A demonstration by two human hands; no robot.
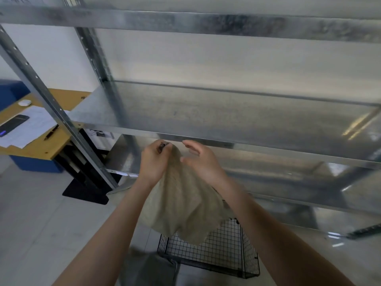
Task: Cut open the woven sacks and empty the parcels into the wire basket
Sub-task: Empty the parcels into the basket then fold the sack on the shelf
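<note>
**Head view.** The left hand [153,162] grips the gathered top of the sack [181,207] and holds it up in front of the rack [226,139]. The sack hangs limp and flat, and its lower edge drapes over the near corner of the basket [249,254], which stands on the floor below. The right hand [199,159] is just beside the top of the sack with its fingers loosely spread. It holds nothing, though its thumb is close to the cloth and may touch it.

*Step in hand (judged):* the emptying stage. The sack looks slack enough to be empty or nearly so. The next move calls for either a shake over the basket to clear anything left, with the right hand taking a second hold on the cloth, or laying the sack aside and fetching another.

*Hidden or unclear:* A small dark item [162,145] shows between the left fingers. It may be a cutter, but that cannot be confirmed. The mouth of the sack and any cut in it are out of sight. The sack and the right forearm cover part of the basket's inside, and no parcel can be made out through the mesh. A blurred grey shape [148,269] lies at the bottom edge and cannot be identified.
</note>
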